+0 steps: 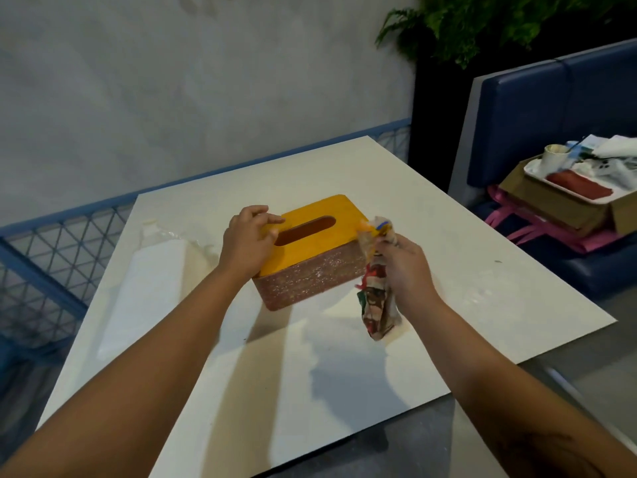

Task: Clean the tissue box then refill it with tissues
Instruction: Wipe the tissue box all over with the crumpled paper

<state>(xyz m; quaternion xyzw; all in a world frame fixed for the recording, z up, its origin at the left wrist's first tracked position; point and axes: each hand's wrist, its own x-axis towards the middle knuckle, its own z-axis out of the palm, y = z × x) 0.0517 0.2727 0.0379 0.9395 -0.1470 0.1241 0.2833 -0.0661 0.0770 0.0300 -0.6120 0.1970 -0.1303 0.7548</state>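
With the left hand point(250, 243) curled over the tissue box point(310, 251), pinning it to the desk point(431, 215), the right hand point(408, 270), fingers point(396, 248) clenching the cloth point(375, 298), should wipe the speckled side firmly.

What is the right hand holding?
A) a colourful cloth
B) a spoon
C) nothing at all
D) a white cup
A: the right hand grips a crumpled colourful cloth beside the tissue box, which the left hand holds at its yellow lid.
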